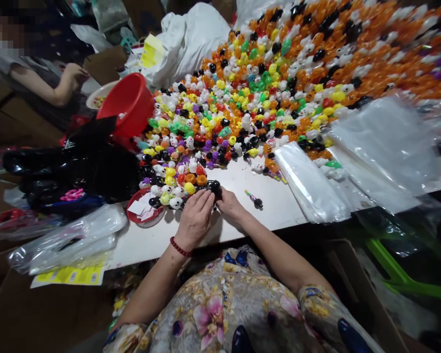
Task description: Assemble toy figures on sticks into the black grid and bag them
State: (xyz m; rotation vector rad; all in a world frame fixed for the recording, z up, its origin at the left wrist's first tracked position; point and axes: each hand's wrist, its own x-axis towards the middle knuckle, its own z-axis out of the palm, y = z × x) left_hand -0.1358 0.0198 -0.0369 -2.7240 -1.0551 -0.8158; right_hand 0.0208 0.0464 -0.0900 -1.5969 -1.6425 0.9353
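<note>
Close together at the table's front, my left hand (pixel 195 218) and my right hand (pixel 230 205) meet around a small shiny black plastic toy (pixel 213 186). The left fingers are pressed together and bent over its near side; their tips are partly hidden. From the right, my other hand's fingers close on the same toy, its thumb side toward me. Just left of my hands lies a cluster of small plastic figures, among them a yellow one (pixel 189 188) and an orange one (pixel 201 180). A small red basket (pixel 147 219) with white paper slips stands beside the cluster.
A large heap of colourful plastic toys (pixel 250 93) covers the table's back and right. Clear plastic bags (pixel 312 184) lie at right, more bags (pixel 73 240) at left. A black bag (pixel 77 166) and red tub (pixel 127 105) stand left. Another person's arm (pixel 47 88) shows far left.
</note>
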